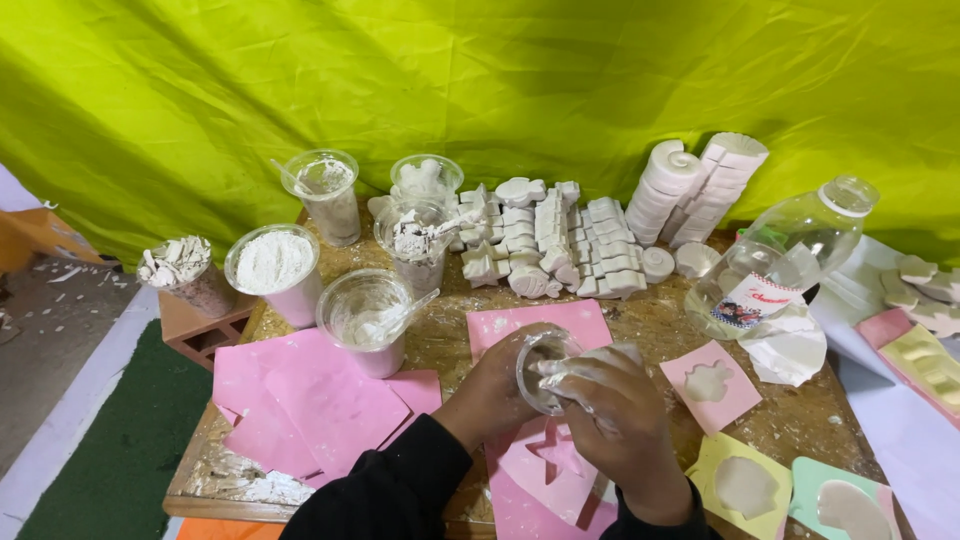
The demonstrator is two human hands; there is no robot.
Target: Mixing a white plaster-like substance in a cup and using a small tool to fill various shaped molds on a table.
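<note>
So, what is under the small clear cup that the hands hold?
Under the small clear cup lies a pink mould sheet with a star-shaped hollow. The hands cover the part of the sheet directly below the cup.

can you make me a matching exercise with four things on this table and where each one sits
Things:
1. clear plastic bottle
2. cup of white powder
3. small clear cup
4. yellow mould

Places or states:
A. held between the left hand and the right hand
B. flat near the table's front right corner
C. lying tilted on its side at the right
D. upright at the left, beside a cup of broken white pieces

Pairs: 1-C, 2-D, 3-A, 4-B
</note>
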